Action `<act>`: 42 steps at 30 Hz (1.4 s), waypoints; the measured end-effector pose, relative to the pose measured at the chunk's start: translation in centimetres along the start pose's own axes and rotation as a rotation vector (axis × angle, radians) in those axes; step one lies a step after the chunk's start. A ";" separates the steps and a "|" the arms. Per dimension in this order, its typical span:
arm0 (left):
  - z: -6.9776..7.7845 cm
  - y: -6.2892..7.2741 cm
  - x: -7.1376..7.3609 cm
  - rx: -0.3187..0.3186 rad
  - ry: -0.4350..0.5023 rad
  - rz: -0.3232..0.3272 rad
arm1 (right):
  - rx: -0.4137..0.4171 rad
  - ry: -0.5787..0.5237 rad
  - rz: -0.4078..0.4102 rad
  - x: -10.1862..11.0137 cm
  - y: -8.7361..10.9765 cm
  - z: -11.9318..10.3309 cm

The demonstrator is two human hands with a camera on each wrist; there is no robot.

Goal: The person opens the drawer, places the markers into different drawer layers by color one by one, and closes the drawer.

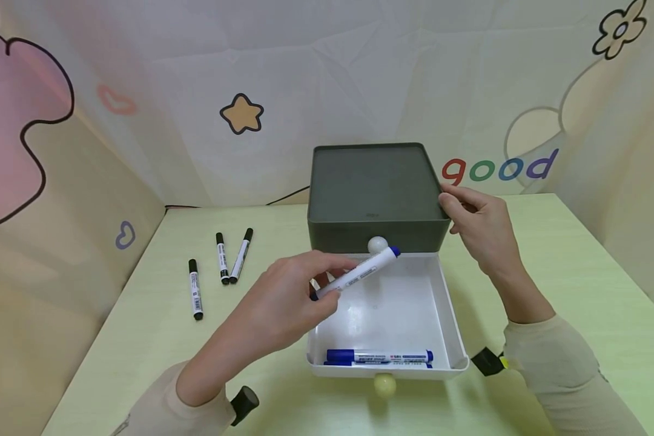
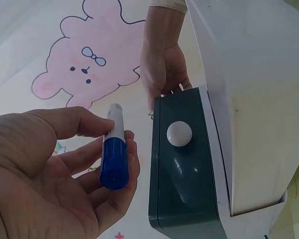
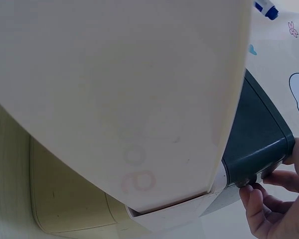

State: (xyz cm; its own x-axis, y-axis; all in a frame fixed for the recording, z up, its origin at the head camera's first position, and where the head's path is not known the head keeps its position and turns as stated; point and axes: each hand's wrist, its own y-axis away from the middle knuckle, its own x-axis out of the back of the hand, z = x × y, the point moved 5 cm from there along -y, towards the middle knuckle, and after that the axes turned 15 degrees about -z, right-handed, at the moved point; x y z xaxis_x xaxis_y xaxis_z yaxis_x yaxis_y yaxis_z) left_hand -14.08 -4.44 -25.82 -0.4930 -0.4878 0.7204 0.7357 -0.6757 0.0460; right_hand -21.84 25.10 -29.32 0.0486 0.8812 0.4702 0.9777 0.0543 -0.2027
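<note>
My left hand (image 1: 291,297) pinches a white whiteboard marker (image 1: 360,272) with a blue cap between thumb and fingers. It holds the marker tilted above a pulled-out white drawer (image 1: 452,321). The blue cap also shows close up in the left wrist view. Two blue-capped markers (image 1: 378,356) lie side by side along the drawer's front wall. Behind the drawer stands its dark green storage box (image 1: 376,181), with a white knob (image 1: 378,244) on the upper front. My right hand (image 1: 482,227) grips the right edge of this box, thumb near the top rim.
Three black-capped markers lie on the table left of the box: a single marker (image 1: 195,290) and a close pair, one upright-looking marker (image 1: 222,259) and one slanted marker (image 1: 241,255). A pale yellow knob (image 1: 384,386) juts from the drawer front. Printed cloth hangs behind the table.
</note>
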 end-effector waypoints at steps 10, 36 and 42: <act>0.7 -0.9 -1.0 -0.040 -0.051 -0.044 | 0.002 0.004 -0.006 0.0 0.0 -0.1; 1.5 -3.1 -4.0 -0.097 -0.165 -0.200 | 0.010 0.019 -0.007 -0.1 0.1 0.0; 1.4 -3.3 -4.6 -0.104 -0.194 -0.217 | 0.005 0.027 -0.006 -0.1 0.2 0.1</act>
State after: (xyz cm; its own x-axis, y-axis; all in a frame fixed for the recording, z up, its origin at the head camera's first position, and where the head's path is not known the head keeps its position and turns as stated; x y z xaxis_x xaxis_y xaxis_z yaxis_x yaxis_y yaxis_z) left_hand -13.62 0.82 -28.26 -0.5282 -0.2183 0.8206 0.5666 -0.8104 0.1491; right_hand -21.66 25.07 -29.44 0.0487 0.8677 0.4947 0.9771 0.0614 -0.2039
